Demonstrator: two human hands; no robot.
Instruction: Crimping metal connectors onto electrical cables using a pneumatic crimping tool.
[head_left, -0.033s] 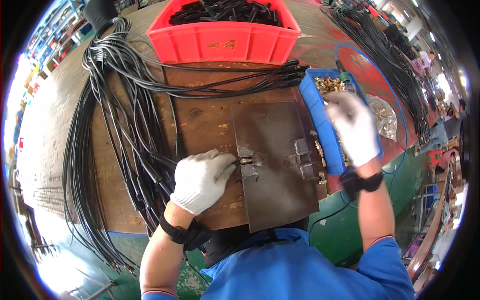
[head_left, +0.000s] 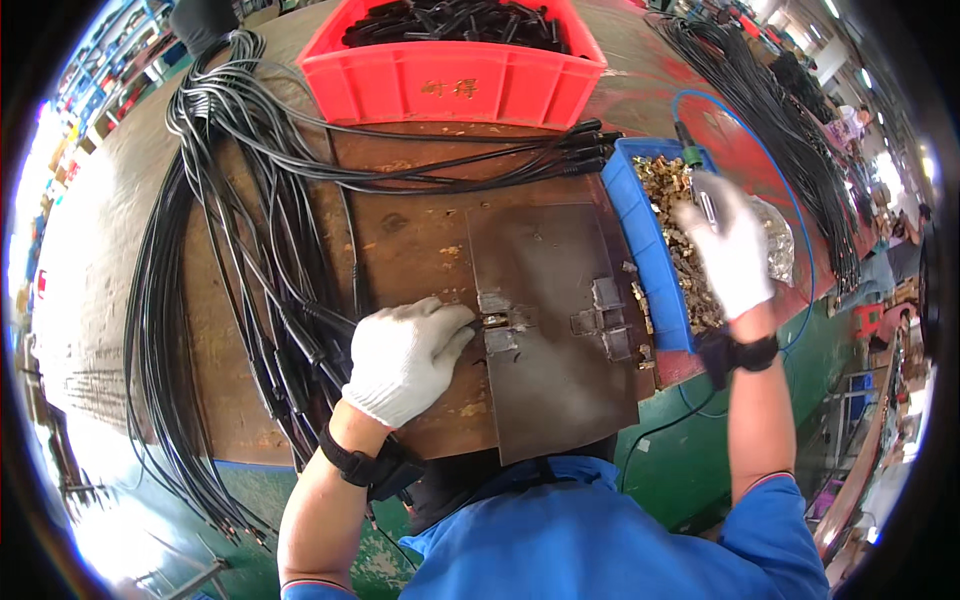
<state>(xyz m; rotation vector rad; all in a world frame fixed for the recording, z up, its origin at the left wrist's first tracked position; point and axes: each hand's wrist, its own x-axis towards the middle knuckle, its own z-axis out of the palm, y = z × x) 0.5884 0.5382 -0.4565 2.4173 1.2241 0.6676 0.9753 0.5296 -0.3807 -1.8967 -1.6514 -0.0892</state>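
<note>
My left hand [head_left: 408, 358], in a white knit glove, is closed in a pinch at the left edge of a dark flat plate [head_left: 545, 400]. Between its fingertips is a black cable end [head_left: 478, 326], mostly hidden. Directly against it, a small brass-coloured fitting [head_left: 496, 321] sits between grey blocks on the plate. My right hand [head_left: 735, 250], also gloved and blurred, is over the blue bin [head_left: 637, 235] of small brass parts. Its thumb and fingers are around a slim tool with a green collar [head_left: 692, 157] and a metal shaft.
A red bin [head_left: 455, 90] of black pieces stands at the back. Black cables [head_left: 215, 215] lie bundled on the left, with more cables [head_left: 760, 110] at the far right. A clear bag [head_left: 778, 240] lies beside the blue bin. The tool's blue cord [head_left: 785, 185] loops right.
My right hand has moved right, from the blue bin's middle to around the green-collared tool, uncovering more brass parts. My left hand keeps its pinch.
</note>
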